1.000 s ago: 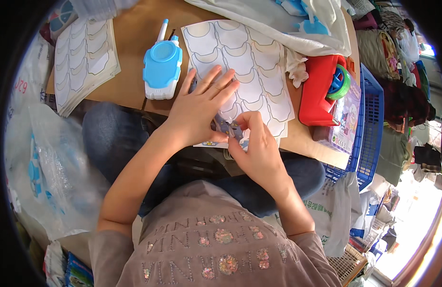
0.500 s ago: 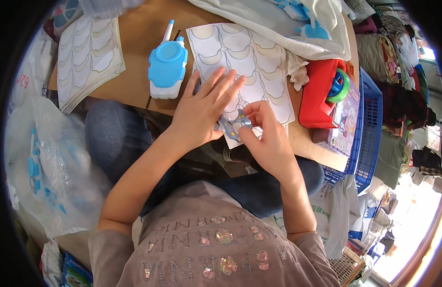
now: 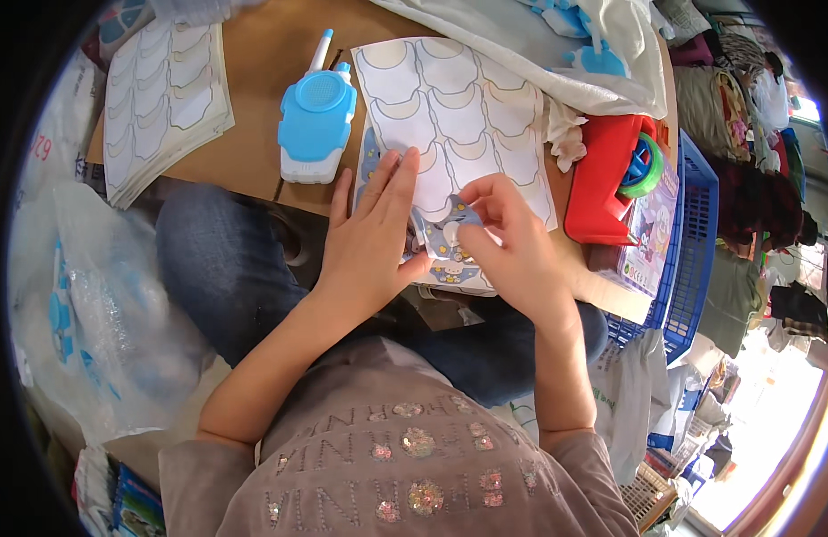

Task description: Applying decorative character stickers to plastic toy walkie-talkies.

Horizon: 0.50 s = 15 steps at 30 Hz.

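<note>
A white sheet [image 3: 459, 98] with rows of curved printed outlines lies on the brown table, its near end toward me. My left hand [image 3: 369, 233] rests flat on the sheet's left near side, fingers stretched out and thumb pointing right. Between the thumb and fingers of my right hand [image 3: 512, 242] is a blue-grey patterned sticker [image 3: 441, 234], lifted at the sheet's near end. More of the blue-grey pattern shows below it and along the sheet's left edge. A blue and white toy walkie-talkie [image 3: 315, 125] lies left of the sheet.
At the left is a stack of similar sheets [image 3: 163, 98]. A red tape dispenser [image 3: 602, 179] with green tape stands to the right, beside a purple box [image 3: 651, 224] and a blue basket [image 3: 691, 259]. White cloth-like bagging [image 3: 512, 45] covers the far right, holding blue parts.
My left hand has slid nearer to me and its fingers have drawn together. The sticker's near end is raised more, showing patterned print underneath. My right hand has shifted slightly right.
</note>
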Tool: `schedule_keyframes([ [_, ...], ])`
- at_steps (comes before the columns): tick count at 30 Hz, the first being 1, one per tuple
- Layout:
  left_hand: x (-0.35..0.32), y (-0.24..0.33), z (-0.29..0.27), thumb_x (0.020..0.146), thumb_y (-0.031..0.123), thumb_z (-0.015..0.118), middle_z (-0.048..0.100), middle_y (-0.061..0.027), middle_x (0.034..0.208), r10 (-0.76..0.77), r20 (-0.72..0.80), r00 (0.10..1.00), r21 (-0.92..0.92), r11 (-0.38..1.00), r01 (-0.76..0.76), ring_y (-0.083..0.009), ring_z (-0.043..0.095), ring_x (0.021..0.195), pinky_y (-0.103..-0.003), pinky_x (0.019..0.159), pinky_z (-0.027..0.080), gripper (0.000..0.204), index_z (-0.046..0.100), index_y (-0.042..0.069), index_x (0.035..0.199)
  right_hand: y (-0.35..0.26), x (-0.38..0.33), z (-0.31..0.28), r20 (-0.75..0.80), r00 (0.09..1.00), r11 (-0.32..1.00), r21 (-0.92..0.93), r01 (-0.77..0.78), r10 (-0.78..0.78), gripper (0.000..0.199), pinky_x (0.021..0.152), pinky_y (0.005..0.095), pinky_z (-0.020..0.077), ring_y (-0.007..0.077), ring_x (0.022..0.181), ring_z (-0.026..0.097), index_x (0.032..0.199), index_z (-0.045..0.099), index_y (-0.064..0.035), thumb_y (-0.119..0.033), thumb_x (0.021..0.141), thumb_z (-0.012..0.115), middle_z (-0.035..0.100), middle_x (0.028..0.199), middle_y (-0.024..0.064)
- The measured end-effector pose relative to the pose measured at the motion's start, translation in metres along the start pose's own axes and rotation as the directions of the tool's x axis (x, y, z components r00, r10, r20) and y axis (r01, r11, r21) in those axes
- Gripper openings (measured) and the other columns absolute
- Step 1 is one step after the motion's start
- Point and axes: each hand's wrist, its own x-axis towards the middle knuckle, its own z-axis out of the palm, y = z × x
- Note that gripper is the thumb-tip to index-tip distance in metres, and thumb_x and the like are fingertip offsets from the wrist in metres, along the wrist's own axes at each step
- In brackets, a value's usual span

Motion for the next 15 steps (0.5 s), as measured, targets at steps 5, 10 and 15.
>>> schedule_keyframes([
  [5,-0.001,-0.001,0.000,0.070,0.025,0.077,0.036,-0.0132,0.152,0.005,-0.016,1.000,0.000,1.000,-0.005,-0.0259,0.030,0.143,-0.053,0.116,0.016,0.102,0.019,0.004,0.152,-0.018,-0.010,-0.006,-0.094,0.992,0.988,-0.137,0.074,-0.087,0.025,0.069,0.0360,0.0482,0.0264,0.077,0.062,0.105,0.055,-0.0043,-0.009,0.081,0.058,0.062,0.081,0.0119],
  [10,-0.002,0.005,-0.017,0.067,0.024,0.082,0.029,-0.0145,0.155,0.025,0.111,0.993,0.019,0.999,-0.028,-0.0305,0.026,0.145,-0.053,0.116,0.018,0.107,0.020,0.008,0.153,-0.028,-0.013,-0.023,-0.152,0.931,0.902,-0.341,0.266,-0.332,0.027,0.084,0.0390,0.0473,0.0289,0.097,0.063,0.106,0.061,-0.0081,-0.005,0.080,0.062,0.063,0.097,0.0120],
  [15,0.016,-0.006,-0.085,0.069,0.004,0.074,0.026,-0.0179,0.157,0.129,-0.098,0.987,-0.086,0.987,-0.137,-0.0395,0.015,0.147,-0.048,0.118,0.017,0.091,0.032,0.009,0.150,-0.034,-0.021,-0.034,-0.214,0.859,0.799,-0.518,0.304,-0.465,0.034,0.103,0.0438,0.0414,0.0360,0.122,0.049,0.112,0.071,-0.0131,-0.004,0.080,0.067,0.046,0.135,0.0171],
])
